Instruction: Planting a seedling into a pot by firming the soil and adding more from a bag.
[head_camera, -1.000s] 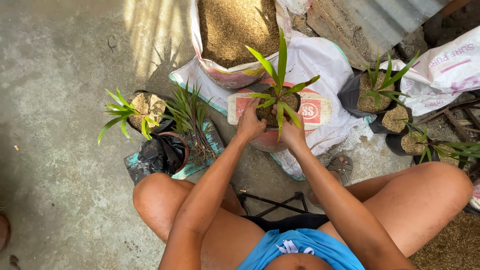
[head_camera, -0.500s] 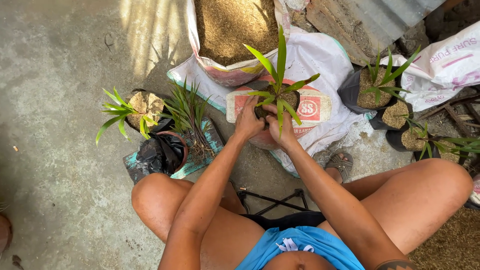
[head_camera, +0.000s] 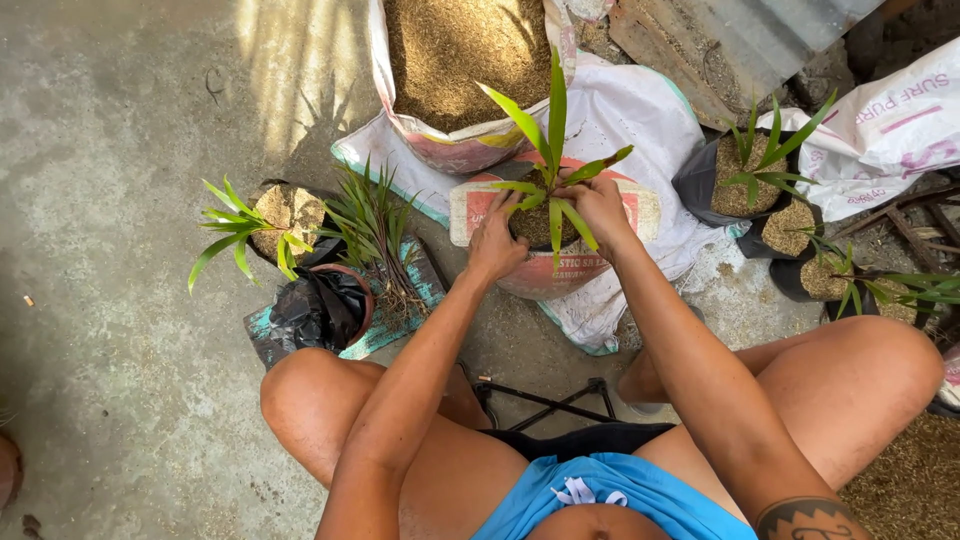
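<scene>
From here I see both hands working at one seedling (head_camera: 548, 175), a young plant with long green leaves that stands upright in a small dark grow bag (head_camera: 537, 232) at the middle of the scene, resting on a red-and-white sack (head_camera: 640, 215) on the concrete floor (head_camera: 120, 150). My left hand (head_camera: 495, 240) presses on the near left rim of the bag, fingers curled narrow against the fill. My right hand (head_camera: 600, 208) sits on the right side at the plant's base, fingers bent onto the fill; I cannot tell whether they pinch the stem. I judge the planting nearly done: the plant stands and the bag looks full, with firming left. Far behind lies an open sack of brown husk (head_camera: 460, 60). At the left wait a bundle of bare seedlings (head_camera: 375, 230) and one potted seedling (head_camera: 265, 225); at the right stand more filled bags (head_camera: 745, 175).
</scene>
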